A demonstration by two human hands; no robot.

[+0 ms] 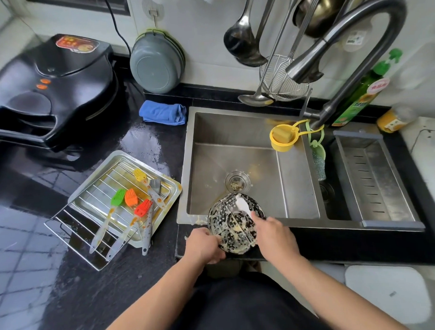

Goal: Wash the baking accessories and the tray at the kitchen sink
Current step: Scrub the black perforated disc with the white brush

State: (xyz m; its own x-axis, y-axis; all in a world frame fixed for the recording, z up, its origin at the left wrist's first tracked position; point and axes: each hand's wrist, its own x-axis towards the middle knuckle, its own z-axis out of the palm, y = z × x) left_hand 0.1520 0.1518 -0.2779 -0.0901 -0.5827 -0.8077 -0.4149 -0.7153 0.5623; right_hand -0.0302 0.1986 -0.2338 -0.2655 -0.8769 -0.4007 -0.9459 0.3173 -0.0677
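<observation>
A glass bowl (pixel 234 226) smeared with pale batter sits over the front rim of the steel sink (pixel 235 144). My left hand (pixel 204 244) grips the bowl's near left edge. My right hand (pixel 275 234) holds a white spatula (pixel 243 206) whose blade lies inside the bowl. On the black counter to the left, a metal tray (pixel 168 191) carries a wire rack (pixel 73 231) and several silicone brushes (pixel 131 200) with green, orange, red, yellow and grey heads, stained with sauce.
The faucet (pixel 330 47) arches over the sink's right side. A yellow sponge holder (pixel 283 136) hangs at the divider, beside a drainer basket (pixel 374 176). A blue cloth (pixel 164 112), a black electric griddle (pixel 51 91), a dish soap bottle (pixel 362 95) and hanging ladles (pixel 244 40) surround the sink.
</observation>
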